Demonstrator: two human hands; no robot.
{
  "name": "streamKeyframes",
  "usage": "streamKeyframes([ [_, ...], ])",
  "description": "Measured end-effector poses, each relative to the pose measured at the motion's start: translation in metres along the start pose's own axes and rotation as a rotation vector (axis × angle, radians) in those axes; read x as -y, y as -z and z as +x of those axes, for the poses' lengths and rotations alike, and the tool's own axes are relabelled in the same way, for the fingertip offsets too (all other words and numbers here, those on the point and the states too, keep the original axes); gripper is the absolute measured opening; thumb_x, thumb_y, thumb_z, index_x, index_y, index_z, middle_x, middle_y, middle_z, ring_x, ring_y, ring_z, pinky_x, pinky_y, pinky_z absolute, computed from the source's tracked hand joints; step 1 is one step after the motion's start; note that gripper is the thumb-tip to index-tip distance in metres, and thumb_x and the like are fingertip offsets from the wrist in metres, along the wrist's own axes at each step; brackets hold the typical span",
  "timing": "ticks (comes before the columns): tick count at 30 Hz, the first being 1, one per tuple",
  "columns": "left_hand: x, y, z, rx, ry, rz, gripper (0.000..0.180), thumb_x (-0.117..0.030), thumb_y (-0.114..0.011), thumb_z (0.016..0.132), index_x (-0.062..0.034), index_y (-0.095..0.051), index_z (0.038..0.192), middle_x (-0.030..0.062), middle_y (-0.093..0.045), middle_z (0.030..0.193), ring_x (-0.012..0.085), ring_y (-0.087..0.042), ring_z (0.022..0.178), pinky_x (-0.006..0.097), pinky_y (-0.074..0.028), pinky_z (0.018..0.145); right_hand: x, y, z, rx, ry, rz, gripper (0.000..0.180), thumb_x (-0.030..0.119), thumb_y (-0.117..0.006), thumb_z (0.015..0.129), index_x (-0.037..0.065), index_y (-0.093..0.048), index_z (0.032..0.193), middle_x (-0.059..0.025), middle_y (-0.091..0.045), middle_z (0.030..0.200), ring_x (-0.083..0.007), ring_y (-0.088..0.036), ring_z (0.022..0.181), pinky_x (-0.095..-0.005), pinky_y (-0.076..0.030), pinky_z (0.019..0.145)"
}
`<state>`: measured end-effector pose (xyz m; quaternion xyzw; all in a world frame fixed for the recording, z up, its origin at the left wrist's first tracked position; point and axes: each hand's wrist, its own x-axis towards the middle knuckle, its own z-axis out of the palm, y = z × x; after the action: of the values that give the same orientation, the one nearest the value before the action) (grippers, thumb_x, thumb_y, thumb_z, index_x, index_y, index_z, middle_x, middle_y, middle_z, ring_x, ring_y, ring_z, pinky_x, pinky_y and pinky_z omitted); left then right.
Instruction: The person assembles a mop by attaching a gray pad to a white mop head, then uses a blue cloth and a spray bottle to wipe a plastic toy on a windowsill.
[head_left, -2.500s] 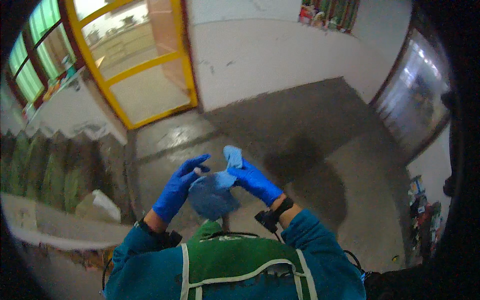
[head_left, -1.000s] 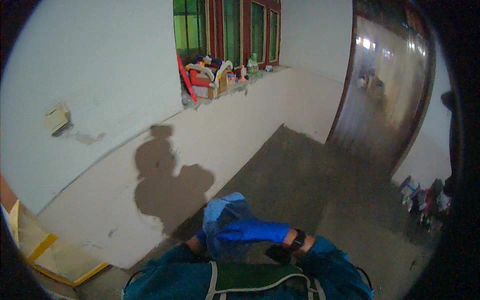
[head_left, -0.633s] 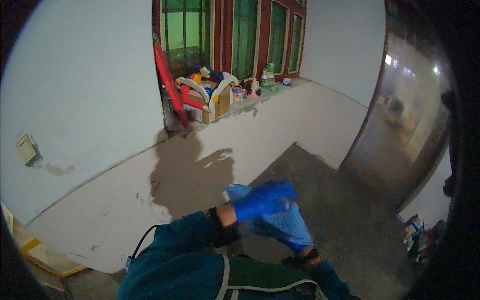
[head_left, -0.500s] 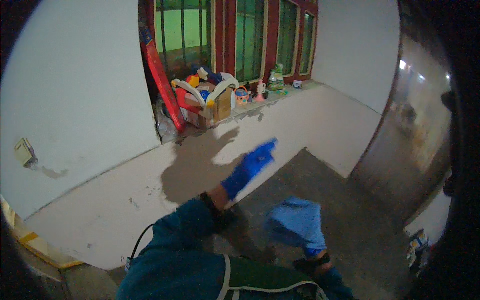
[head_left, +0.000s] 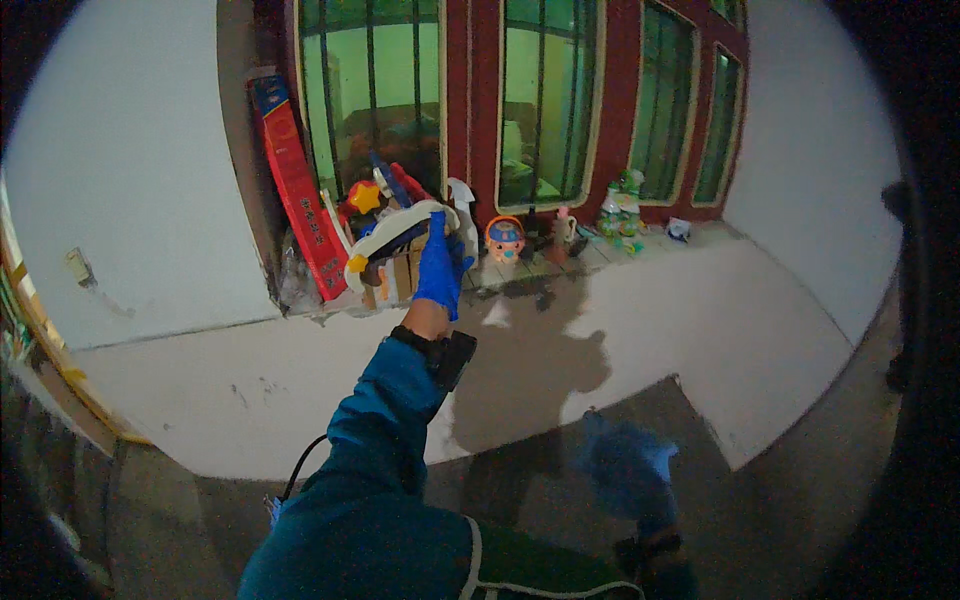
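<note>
My left hand (head_left: 440, 265), in a blue glove, reaches up to the window sill (head_left: 650, 250). Its fingers are straight and rest against a cardboard box (head_left: 392, 288) full of toys, just beside a white curved toy (head_left: 395, 232) with a yellow tip. A black device (head_left: 447, 356) is strapped at that wrist. My right hand (head_left: 645, 495), also gloved in blue, hangs low at my side. It is blurred and holds a crumpled blue cloth (head_left: 610, 455).
A long red box (head_left: 298, 195) leans in the sill's left corner. A round orange toy (head_left: 505, 240), a white spray bottle (head_left: 463, 200) and small figures (head_left: 620, 205) stand along the sill before a barred, red-framed window (head_left: 530, 100). A wall socket (head_left: 78, 265) sits left.
The view has swung from a yellow door to the window. My left hand let go of the blue cloth and stretched up to the toy box. My right hand dropped low with the cloth.
</note>
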<state>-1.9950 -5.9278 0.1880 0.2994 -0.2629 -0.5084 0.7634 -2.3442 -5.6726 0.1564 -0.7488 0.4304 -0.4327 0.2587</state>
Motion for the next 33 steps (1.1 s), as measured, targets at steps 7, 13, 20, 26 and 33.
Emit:
streamKeyframes([
  [7, 0.008, -0.001, 0.016, -0.172, -0.377, 0.267, 0.03, -0.042, -0.061, 0.085, -0.0143, -0.057, 0.096, -0.001, -0.052, 0.077, 0.0091, -0.048, 0.069, 0.025, -0.039, 0.059, -0.064, 0.028, 0.092, 0.124, 0.094, 0.044, 0.013, 0.017, -0.068, 0.08, 0.007, -0.066, 0.087, -0.0059, -0.063, 0.082, -0.0175, -0.06, 0.076, -0.0319, -0.049, 0.065],
  [13, 0.022, -0.001, 0.015, -0.357, -0.763, 0.087, 0.024, -0.035, -0.059, 0.089, -0.0128, -0.057, 0.099, -0.0009, -0.055, 0.086, 0.0097, -0.05, 0.072, 0.025, -0.041, 0.063, -0.089, 0.03, 0.179, 0.305, 0.274, 0.085, 0.013, 0.015, -0.068, 0.079, 0.008, -0.065, 0.089, -0.0075, -0.064, 0.086, -0.0196, -0.061, 0.078, -0.0321, -0.049, 0.068],
  [20, -0.015, 0.042, 0.032, -0.218, -0.705, 0.007, 0.041, -0.018, -0.048, 0.091, -0.0079, -0.035, 0.128, 0.0167, -0.061, 0.09, 0.0257, -0.061, 0.078, 0.037, -0.051, 0.071, -0.11, 0.04, 0.252, 0.502, 0.555, 0.209, 0.015, 0.012, -0.069, 0.078, 0.009, -0.065, 0.092, -0.0095, -0.065, 0.09, -0.0221, -0.062, 0.081, -0.0324, -0.05, 0.072],
  [26, -0.045, 0.024, 0.03, -0.439, -0.606, -0.118, 0.06, -0.054, -0.051, 0.081, -0.004, -0.056, 0.115, 0.0203, -0.063, 0.101, 0.036, -0.059, 0.097, 0.05, -0.049, 0.082, -0.16, 0.053, 0.306, 0.574, 0.59, 0.368, 0.013, 0.013, -0.068, 0.079, 0.009, -0.064, 0.091, -0.0098, -0.065, 0.089, -0.0222, -0.062, 0.081, -0.0326, -0.05, 0.072],
  [33, -0.043, -0.039, 0.02, -0.546, -0.779, -0.11, 0.032, -0.044, -0.048, 0.084, -0.0133, -0.056, 0.085, 0.008, -0.058, 0.072, 0.0252, -0.057, 0.071, 0.04, -0.046, 0.062, -0.233, 0.056, 0.351, 0.583, 0.401, 0.472, 0.012, 0.016, -0.066, 0.081, 0.008, -0.064, 0.089, -0.0095, -0.064, 0.087, -0.0212, -0.061, 0.078, -0.033, -0.049, 0.07],
])
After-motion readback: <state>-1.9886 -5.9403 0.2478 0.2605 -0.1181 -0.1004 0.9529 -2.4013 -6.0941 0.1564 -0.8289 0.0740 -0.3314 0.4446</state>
